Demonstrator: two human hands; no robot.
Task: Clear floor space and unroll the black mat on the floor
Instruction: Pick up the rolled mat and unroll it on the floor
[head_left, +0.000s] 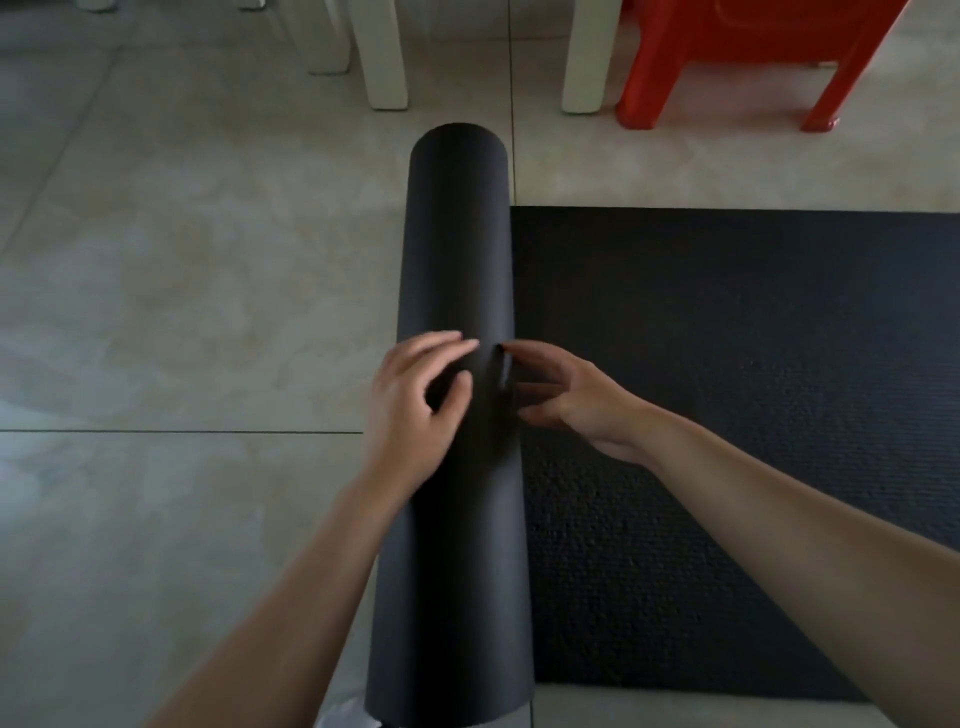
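Observation:
The black mat lies partly unrolled on the tiled floor. Its rolled part (457, 249) is a thick smooth cylinder running from the bottom of the view towards the chairs. The flat textured part (727, 364) spreads out to the right of the roll. My left hand (415, 405) rests on the left side of the roll, fingers apart and curved over it. My right hand (566, 395) is on the right side of the roll, fingers spread, fingertips touching its top. Neither hand closes around anything.
Beige floor tiles (182, 286) extend to the left of the roll. At the top stand white plastic chair legs (387, 57) and a red plastic chair (748, 57), a short way beyond the far end of the roll.

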